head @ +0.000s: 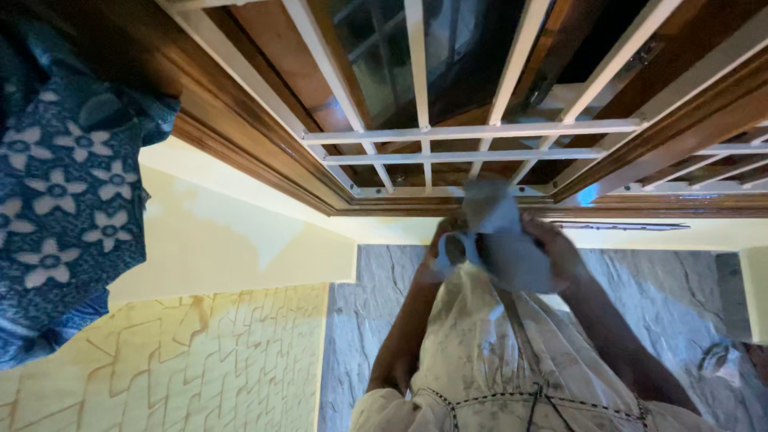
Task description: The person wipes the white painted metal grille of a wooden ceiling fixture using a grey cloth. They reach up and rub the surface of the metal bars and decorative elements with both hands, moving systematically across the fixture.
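A soft, pale grey-blue piece of cloth [500,236] with a looped strap is held up just under the brown wooden window frame [264,152]. The cloth looks thin and crumpled, and it sits at the top of a bigger cream garment [488,352] that hangs down wide and has small dark stitches along its lower edge. The left hand [442,248] grips the left side of the grey-blue cloth, its fingers curled shut around the strap. The right hand [552,244] holds the right side, and its fingers are folded tight over the cloth too. Both bare arms reach out from the lower part of the picture, bent a little, with the cream garment between them. The window has smooth white metal bars [472,132] crossing in squares, with dark glass behind them. Near it are a flat pale yellow wall [232,232], a rough grey stone surface [376,304] and a yellow patterned surface [184,360] with zigzag lines. A dark blue fabric with white flowers [64,176] hangs at the left.
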